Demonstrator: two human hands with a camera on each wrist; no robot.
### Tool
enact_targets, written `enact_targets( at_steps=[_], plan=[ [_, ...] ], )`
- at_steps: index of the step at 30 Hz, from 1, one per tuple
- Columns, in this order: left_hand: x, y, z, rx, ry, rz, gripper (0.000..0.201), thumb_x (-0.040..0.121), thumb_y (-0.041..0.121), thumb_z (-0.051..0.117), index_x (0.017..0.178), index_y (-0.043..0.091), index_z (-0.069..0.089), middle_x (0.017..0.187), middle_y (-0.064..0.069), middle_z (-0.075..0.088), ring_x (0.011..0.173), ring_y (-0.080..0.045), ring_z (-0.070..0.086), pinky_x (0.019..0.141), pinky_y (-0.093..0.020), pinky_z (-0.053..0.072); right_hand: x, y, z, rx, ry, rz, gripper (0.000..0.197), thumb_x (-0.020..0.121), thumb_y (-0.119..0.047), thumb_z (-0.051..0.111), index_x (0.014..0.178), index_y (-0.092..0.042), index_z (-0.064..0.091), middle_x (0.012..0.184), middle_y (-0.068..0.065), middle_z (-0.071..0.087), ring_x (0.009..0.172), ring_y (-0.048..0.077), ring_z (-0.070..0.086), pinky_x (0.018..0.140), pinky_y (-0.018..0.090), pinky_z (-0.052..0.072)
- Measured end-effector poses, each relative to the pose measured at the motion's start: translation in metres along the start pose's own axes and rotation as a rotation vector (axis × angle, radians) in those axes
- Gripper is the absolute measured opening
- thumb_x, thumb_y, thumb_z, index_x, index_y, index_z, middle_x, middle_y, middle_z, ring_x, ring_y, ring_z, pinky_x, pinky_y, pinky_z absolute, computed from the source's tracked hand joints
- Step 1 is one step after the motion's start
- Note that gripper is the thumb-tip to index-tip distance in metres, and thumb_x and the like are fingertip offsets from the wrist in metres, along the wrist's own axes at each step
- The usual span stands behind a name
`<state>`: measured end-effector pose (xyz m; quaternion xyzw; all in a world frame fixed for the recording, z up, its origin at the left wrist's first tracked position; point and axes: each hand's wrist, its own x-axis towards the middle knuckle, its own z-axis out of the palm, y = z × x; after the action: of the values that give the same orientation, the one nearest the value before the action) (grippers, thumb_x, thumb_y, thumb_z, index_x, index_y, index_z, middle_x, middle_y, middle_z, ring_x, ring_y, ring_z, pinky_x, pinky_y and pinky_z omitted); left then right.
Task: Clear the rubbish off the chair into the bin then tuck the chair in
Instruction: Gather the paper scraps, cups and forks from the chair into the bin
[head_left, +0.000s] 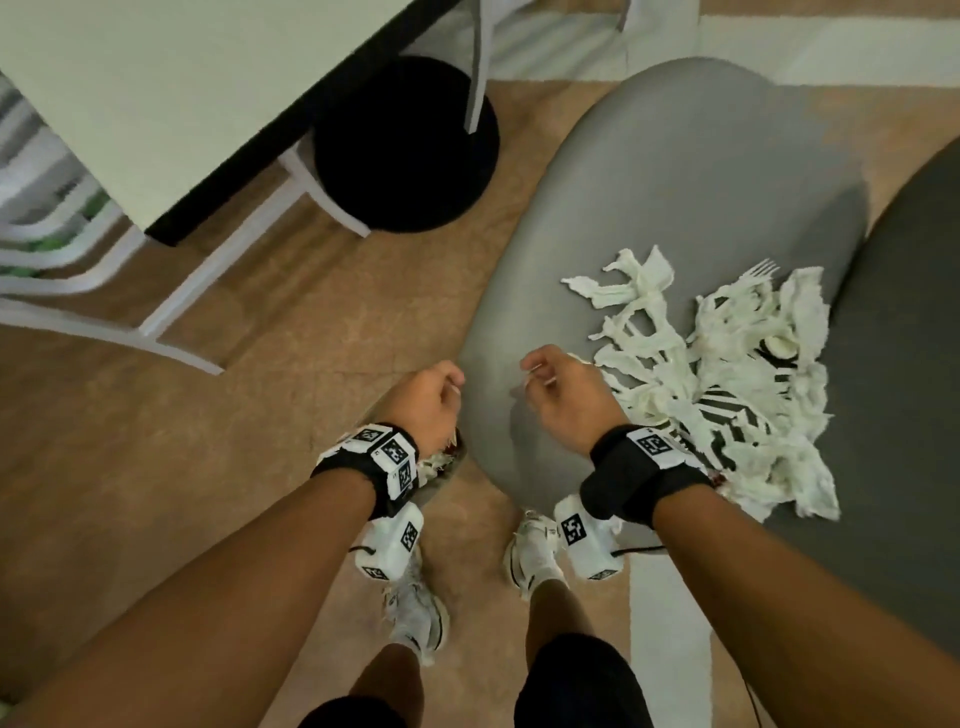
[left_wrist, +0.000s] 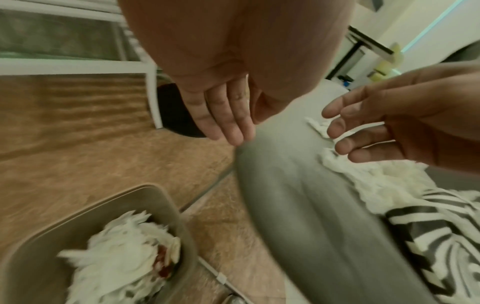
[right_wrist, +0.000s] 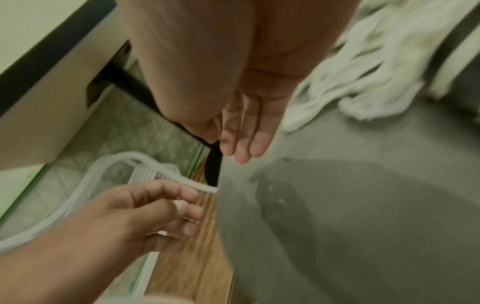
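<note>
Rubbish, a loose heap of torn white paper-towel strips over a black-and-white striped wrapper, lies on the grey padded chair seat at about three o'clock from the fingers of the right hand. That hand is plainly the nearer one: its knuckles sit just beside the nearest strips, almost touching them, with the heap spreading away to the right toward the darker grey chair back. Its fingers are loosely curled and relaxed, and they grasp nothing that I can make out. The heap's long axis runs roughly from eleven o'clock to five o'clock across the seat, and a white plastic fork pokes out at its far edge, around one o'clock from the right hand.

Left of it, the left hand hangs off the seat's left edge, over the wooden floor, its fingers also slack and empty. Below that wrist the beige plastic bin stands on the floor, already holding white scraps, at about seven o'clock from the heap. A sweep from right to left would probably carry the rest toward it.

Farther out, at eleven o'clock, stands the white table, with a black round stool beneath it.
</note>
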<state>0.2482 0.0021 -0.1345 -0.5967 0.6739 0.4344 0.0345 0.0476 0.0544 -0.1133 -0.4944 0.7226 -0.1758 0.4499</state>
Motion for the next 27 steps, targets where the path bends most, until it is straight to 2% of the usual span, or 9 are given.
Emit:
enact_targets(
  at_steps=[3,7,10,14,18,20,23,25,27],
  plan=[
    [0.018,0.059,0.027,0.053,0.002,0.147,0.019,0.091,0.02,0.049,0.106,0.023,0.061,0.096,0.002,0.068,0.088,-0.021,0.065,0.085,-0.039,0.053,-0.009,0.041,-0.053,0.032,0.102,0.083,0.019,0.094,-0.014,0.054,0.111,-0.018,0.063,0.092,-0.002,0.071,0.084,0.019,0.068,0.084,0.033,0.053],
    [0.032,0.128,0.071,0.156,-0.119,0.283,0.038,0.09,0.019,0.058,0.127,0.023,0.054,0.122,0.0,0.054,0.112,-0.019,0.054,0.098,-0.039,0.047,-0.027,0.097,-0.113,-0.015,0.255,0.168,0.022,0.096,-0.018,0.055,0.116,-0.015,0.064,0.108,0.004,0.07,0.098,0.022,0.065,0.09,0.033,0.051],
    [0.039,0.163,0.104,0.214,-0.256,0.31,0.057,0.091,0.013,0.057,0.145,0.023,0.042,0.137,-0.004,0.043,0.126,-0.022,0.046,0.108,-0.039,0.042,-0.035,0.134,-0.148,-0.093,0.373,0.257,0.025,0.095,-0.018,0.056,0.119,-0.015,0.063,0.125,0.007,0.06,0.118,0.024,0.055,0.103,0.035,0.043],
    [0.048,0.178,0.132,0.314,-0.343,0.314,0.066,0.091,0.005,0.056,0.15,0.03,0.038,0.149,-0.006,0.03,0.134,-0.024,0.039,0.114,-0.032,0.034,-0.037,0.159,-0.173,-0.095,0.389,0.44,0.042,0.092,-0.021,0.061,0.133,-0.016,0.053,0.145,0.008,0.04,0.133,0.026,0.038,0.11,0.032,0.032],
    [0.055,0.177,0.143,0.355,-0.328,0.316,0.063,0.091,0.001,0.057,0.146,0.03,0.045,0.136,-0.006,0.039,0.122,-0.023,0.048,0.104,-0.024,0.036,-0.028,0.169,-0.171,-0.032,0.265,0.557,0.068,0.085,-0.041,0.071,0.141,-0.018,0.042,0.149,0.009,0.035,0.13,0.031,0.047,0.109,0.042,0.042],
    [0.058,0.176,0.144,0.397,-0.322,0.308,0.051,0.092,0.003,0.057,0.137,0.026,0.054,0.124,-0.007,0.047,0.112,-0.024,0.053,0.094,-0.023,0.039,-0.024,0.171,-0.165,-0.065,0.181,0.549,0.069,0.083,-0.049,0.07,0.139,-0.02,0.044,0.145,0.009,0.041,0.127,0.032,0.05,0.105,0.045,0.046],
    [0.062,0.177,0.139,0.475,-0.306,0.305,0.028,0.091,0.006,0.059,0.117,0.013,0.065,0.114,-0.009,0.054,0.111,-0.027,0.054,0.09,-0.029,0.042,-0.02,0.172,-0.159,-0.067,0.173,0.499,0.051,0.09,-0.036,0.065,0.135,-0.019,0.049,0.122,0.008,0.062,0.11,0.029,0.06,0.094,0.042,0.052],
    [0.061,0.178,0.134,0.455,-0.293,0.304,0.02,0.089,0.012,0.061,0.108,0.011,0.067,0.107,-0.006,0.055,0.108,-0.025,0.052,0.086,-0.029,0.042,-0.017,0.171,-0.159,-0.031,0.245,0.457,0.037,0.094,-0.024,0.059,0.129,-0.016,0.056,0.109,0.007,0.066,0.1,0.027,0.062,0.09,0.038,0.053],
    [0.06,0.181,0.129,0.425,-0.263,0.285,0.015,0.091,0.017,0.053,0.098,0.009,0.063,0.102,-0.006,0.052,0.101,-0.024,0.051,0.085,-0.032,0.044,-0.013,0.169,-0.161,0.0,0.348,0.406,0.029,0.096,-0.02,0.056,0.124,-0.015,0.062,0.107,0.008,0.067,0.101,0.025,0.062,0.091,0.039,0.053]
  ],
)
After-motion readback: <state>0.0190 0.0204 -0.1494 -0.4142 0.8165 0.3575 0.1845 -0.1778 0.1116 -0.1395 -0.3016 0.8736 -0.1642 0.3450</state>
